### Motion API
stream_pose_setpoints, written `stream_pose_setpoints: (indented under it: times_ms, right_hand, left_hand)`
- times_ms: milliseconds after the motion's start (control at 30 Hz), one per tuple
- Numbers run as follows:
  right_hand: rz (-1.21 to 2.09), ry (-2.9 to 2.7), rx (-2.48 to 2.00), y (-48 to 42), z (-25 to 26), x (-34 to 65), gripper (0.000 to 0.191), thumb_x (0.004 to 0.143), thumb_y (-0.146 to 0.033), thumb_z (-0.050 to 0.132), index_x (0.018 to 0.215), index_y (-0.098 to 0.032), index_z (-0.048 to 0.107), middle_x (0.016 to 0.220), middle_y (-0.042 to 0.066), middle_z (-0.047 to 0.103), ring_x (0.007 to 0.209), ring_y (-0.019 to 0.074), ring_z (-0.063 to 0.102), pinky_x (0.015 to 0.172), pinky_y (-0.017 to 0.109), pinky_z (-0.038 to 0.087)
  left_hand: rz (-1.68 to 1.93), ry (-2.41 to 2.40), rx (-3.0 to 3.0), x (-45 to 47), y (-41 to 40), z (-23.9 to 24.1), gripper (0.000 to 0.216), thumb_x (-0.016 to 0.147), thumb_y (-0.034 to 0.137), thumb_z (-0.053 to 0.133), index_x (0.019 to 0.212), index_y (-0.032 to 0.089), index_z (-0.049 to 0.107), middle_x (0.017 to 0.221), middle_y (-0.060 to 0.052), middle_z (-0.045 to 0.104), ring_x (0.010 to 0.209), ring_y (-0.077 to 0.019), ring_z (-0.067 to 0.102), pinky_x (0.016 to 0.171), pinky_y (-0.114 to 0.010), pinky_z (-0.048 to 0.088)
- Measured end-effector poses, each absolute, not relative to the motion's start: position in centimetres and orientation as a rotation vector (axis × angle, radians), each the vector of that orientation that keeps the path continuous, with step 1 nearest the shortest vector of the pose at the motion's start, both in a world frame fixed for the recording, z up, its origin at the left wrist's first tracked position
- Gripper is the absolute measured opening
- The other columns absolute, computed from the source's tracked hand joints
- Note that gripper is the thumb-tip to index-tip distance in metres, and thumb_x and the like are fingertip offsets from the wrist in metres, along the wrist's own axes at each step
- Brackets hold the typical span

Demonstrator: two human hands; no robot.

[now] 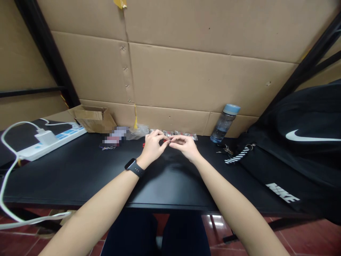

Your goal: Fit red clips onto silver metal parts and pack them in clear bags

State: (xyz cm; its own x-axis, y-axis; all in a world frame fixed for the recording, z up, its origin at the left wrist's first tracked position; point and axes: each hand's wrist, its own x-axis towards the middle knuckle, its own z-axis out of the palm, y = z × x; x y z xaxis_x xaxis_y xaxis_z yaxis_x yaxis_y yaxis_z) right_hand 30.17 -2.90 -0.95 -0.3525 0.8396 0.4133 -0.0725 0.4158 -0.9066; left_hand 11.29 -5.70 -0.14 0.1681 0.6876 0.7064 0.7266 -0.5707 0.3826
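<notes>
Two hands meet fingertip to fingertip over a small thin piece

A cardboard wall [170, 74] backs a black table [80, 181], and a black backpack [301, 117] fills the table's right side. At the far left, a cardboard box [93, 119] stands against the wall, with a white power strip [64, 141] just beside it, a plug seated in one socket. Right of centre, a clear bottle [223, 124] with a blue cap leans near the cardboard.

The left hand [154, 145], its wrist wearing a dark watch [134, 167], and the right hand [188, 146] come together above the middle of the table. Both have fingers bent and tips pinched, gripping the same item. Behind them lie a crumpled clear bag [138, 132] and a row of small plastic packets [190, 136], partly hidden by the hands. Keys [227, 150] rest near the bottle, and a bit of red [144, 145] shows beside the left hand, too small to identify.

Smallest of all is the small thin piece [169, 139], between the two sets of fingertips; its exact shape is unclear. The step in hand looks like fine two-handed handling of it. The next move seems to call for a steady hold from one hand and small, careful fingertip adjustments from the other.
</notes>
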Motion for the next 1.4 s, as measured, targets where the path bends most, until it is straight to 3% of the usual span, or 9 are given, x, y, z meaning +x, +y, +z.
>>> stream_pose_setpoints:
  times_ms: [100,300,500,767,1100,1400]
  right_hand:
    - [1.095,-1.682,-0.668,-3.0,-0.6,30.3,0.024,0.074,-0.039,0.079,0.085,-0.018,0.076,0.11,0.009,0.074,0.101,0.0245,0.07,0.1,0.043,0.053]
    - [0.992,-1.717,-0.774,-2.6,-0.7,30.5,0.032,0.073,-0.045,0.079,0.091,-0.019,0.079,0.095,0.008,0.078,0.09,0.026,0.073,0.091,0.044,0.058]
    - [0.727,-1.933,-0.748,-3.0,0.1,30.9,0.022,0.084,-0.042,0.069,0.091,-0.023,0.078,0.099,0.007,0.076,0.091,0.0244,0.071,0.09,0.041,0.056]
    - [0.413,-2.147,-0.728,-3.3,0.5,31.1,0.014,0.093,-0.03,0.056,0.09,-0.022,0.068,0.105,0.009,0.067,0.093,0.022,0.063,0.072,0.034,0.053]
    - [0.457,-2.162,-0.674,-3.4,0.5,31.1,0.009,0.091,-0.024,0.054,0.086,-0.02,0.06,0.106,0.009,0.06,0.094,0.02,0.059,0.074,0.031,0.052]
    - [0.856,-2.013,-0.653,-3.0,0.6,31.6,0.026,0.089,-0.044,0.065,0.085,-0.019,0.067,0.106,0.007,0.059,0.079,0.0163,0.066,0.082,0.037,0.057]
  left_hand:
    - [-1.422,-1.445,-2.354,11.3,-5.8,-0.1,0.01,0.088,0.029,0.064,0.086,0.022,0.071,0.096,-0.004,0.065,0.1,-0.0217,0.06,0.087,-0.035,0.038]
    - [-1.388,-1.451,-2.359,11.5,-5.8,-0.4,0.012,0.088,0.032,0.064,0.087,0.023,0.072,0.096,-0.004,0.065,0.103,-0.0234,0.059,0.089,-0.037,0.038]
    - [-1.369,-1.449,-2.368,11.5,-5.5,-0.7,0.012,0.088,0.032,0.065,0.087,0.023,0.073,0.097,-0.004,0.066,0.102,-0.0229,0.059,0.088,-0.037,0.037]
    - [-1.371,-1.431,-2.392,11.5,-5.5,-0.7,0.009,0.087,0.03,0.067,0.086,0.024,0.073,0.097,-0.003,0.066,0.104,-0.0233,0.059,0.09,-0.037,0.037]
    - [-1.442,-1.344,-2.489,11.4,-5.4,-0.5,0.009,0.087,0.029,0.067,0.085,0.022,0.072,0.095,-0.003,0.066,0.098,-0.0204,0.06,0.088,-0.034,0.042]
    - [-1.423,-1.367,-2.388,11.4,-5.5,-0.6,0.008,0.086,0.03,0.069,0.085,0.023,0.073,0.095,-0.003,0.066,0.099,-0.0218,0.06,0.087,-0.036,0.04]
